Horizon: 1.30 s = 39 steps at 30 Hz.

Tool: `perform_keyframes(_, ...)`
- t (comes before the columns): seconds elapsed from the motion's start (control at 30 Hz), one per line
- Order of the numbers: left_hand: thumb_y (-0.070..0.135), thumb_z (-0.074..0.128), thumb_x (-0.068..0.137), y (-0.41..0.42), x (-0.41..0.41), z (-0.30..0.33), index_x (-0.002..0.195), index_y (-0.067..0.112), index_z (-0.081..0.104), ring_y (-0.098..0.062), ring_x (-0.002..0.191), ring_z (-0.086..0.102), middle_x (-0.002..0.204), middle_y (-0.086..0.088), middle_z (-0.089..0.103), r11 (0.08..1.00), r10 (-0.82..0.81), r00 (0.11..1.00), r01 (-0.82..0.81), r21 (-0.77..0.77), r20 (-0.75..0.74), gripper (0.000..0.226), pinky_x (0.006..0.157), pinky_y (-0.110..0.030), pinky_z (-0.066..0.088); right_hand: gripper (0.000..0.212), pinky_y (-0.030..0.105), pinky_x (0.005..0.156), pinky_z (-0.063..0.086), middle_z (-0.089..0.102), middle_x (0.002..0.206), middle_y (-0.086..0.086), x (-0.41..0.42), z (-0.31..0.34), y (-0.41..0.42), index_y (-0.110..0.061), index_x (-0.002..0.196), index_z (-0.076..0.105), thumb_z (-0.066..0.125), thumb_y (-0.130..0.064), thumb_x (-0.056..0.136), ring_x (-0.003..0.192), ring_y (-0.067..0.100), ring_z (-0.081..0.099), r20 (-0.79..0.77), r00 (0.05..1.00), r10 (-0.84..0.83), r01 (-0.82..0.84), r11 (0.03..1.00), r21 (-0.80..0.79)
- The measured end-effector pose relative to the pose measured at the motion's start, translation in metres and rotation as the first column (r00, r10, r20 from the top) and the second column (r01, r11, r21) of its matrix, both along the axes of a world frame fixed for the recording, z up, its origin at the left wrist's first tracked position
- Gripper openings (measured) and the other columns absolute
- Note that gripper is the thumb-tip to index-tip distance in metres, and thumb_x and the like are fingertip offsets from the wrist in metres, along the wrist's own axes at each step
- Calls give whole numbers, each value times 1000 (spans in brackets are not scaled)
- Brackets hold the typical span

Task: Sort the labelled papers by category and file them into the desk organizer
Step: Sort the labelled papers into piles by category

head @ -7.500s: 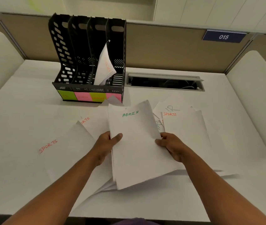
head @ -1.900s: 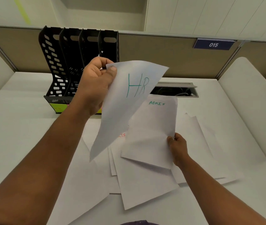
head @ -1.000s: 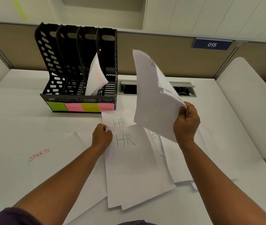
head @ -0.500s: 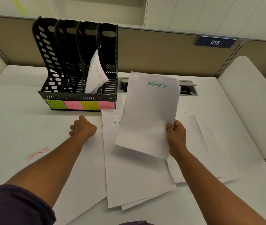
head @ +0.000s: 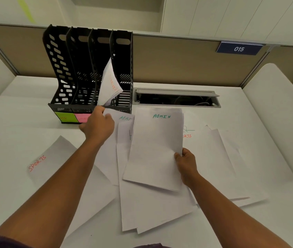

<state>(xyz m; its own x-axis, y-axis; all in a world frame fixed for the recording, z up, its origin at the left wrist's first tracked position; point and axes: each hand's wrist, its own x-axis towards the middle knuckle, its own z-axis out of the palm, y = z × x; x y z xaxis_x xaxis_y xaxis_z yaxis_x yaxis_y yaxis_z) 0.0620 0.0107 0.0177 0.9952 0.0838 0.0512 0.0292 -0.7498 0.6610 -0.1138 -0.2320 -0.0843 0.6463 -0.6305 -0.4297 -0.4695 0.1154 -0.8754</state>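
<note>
White sheets of paper are spread over the white desk [head: 160, 237] in the head view. At about 11 o'clock from the middle of the frame a black desk organizer [head: 90, 72] with four upright slots is seen standing on the desk, with green and pink labels on its front edge. A curled sheet with orange writing [head: 110, 85] is lodged in the organizer, leaning between the third and fourth slots; the exact slot cannot be told.

The right hand [head: 186, 163], at about 4 o'clock, is closed on the right edge of a small stack topped by a sheet marked ADMIN in green [head: 156, 149], the thumb lying on top and the fingers hidden beneath. The stack is held tilted above the papers on the desk.

The left hand [head: 98, 127], at about 10 o'clock, is curled around the upper left corner of a second sheet marked ADMIN [head: 124, 120], just in front of the organizer's base. This sheet is partly covered by the held stack.

At 8 o'clock a sheet marked SPORTS in orange [head: 52, 163] lies flat on the desk. At 3 o'clock further overlapping sheets [head: 219, 158] are seen, one showing part of an orange word. A grey cable slot [head: 176, 99] is set into the desk at 1 o'clock, just beside the organizer. A blue plate reading 015 [head: 238, 49] is fixed on the partition at 2 o'clock.
</note>
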Motion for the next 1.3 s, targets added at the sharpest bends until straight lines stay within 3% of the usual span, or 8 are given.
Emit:
perform_keyframes(0.17,26,49,103,-16,-26,45,116,15,50,-31,99,61,132,-12,63,984,-167,974,174,-37,154,17,72,-43,54,23,37,79,58,72,101,0,-2,1,1,-21,98,67,49,-7,97,93,24,69,-18,1000,14,-14,1000,-22)
perform_keyframes(0.33,29,50,102,-30,-53,91,106,18,51,-10,71,62,80,6,62,919,-273,868,363,-154,415,12,60,-34,54,24,33,74,55,72,103,2,-6,4,-3,-14,107,67,48,-7,96,93,24,69,-16,1000,-7,6,999,-34)
perform_keyframes(0.47,25,56,102,-30,-65,133,102,23,50,2,72,59,82,15,59,821,-252,791,480,-310,558,6,60,-18,50,24,43,86,59,72,106,4,-6,8,-7,-13,110,67,48,-8,97,96,28,69,0,1000,-18,18,999,-32)
perform_keyframes(0.57,18,59,102,-29,-66,153,102,24,54,-1,79,65,89,15,68,691,-219,814,519,-504,538,8,67,-22,57,24,49,90,59,72,106,6,-6,13,-9,-12,110,68,49,-8,96,98,31,69,21,1000,-20,21,999,-27)
perform_keyframes(0.77,15,60,101,-20,-39,139,111,20,62,-9,82,76,91,12,78,477,-229,950,301,-825,214,12,63,-24,60,25,48,90,59,74,108,6,-4,27,-9,-13,111,70,51,-9,96,99,32,70,76,997,-7,5,1000,24)
perform_keyframes(0.97,19,65,98,-17,1,63,109,18,65,-4,71,73,91,6,75,705,-169,985,104,-702,-23,12,66,-33,64,17,29,62,53,73,67,-10,-5,48,-7,-31,68,77,73,-36,52,63,14,68,153,984,91,-115,981,158)
perform_keyframes(1.03,21,66,97,-15,5,37,107,20,64,-11,80,73,96,5,72,764,-156,985,74,-641,-72,10,71,-36,63,22,25,56,54,75,71,-10,-6,51,-6,-38,73,79,73,-34,52,63,13,71,167,973,160,-190,965,180)
perform_keyframes(1.3,31,68,96,-5,0,-16,93,26,64,-23,94,70,97,2,72,817,-101,986,5,-577,-134,7,74,-35,59,24,38,66,62,78,109,11,-12,45,-9,-15,118,71,59,-8,99,87,30,77,108,980,167,-196,897,397)
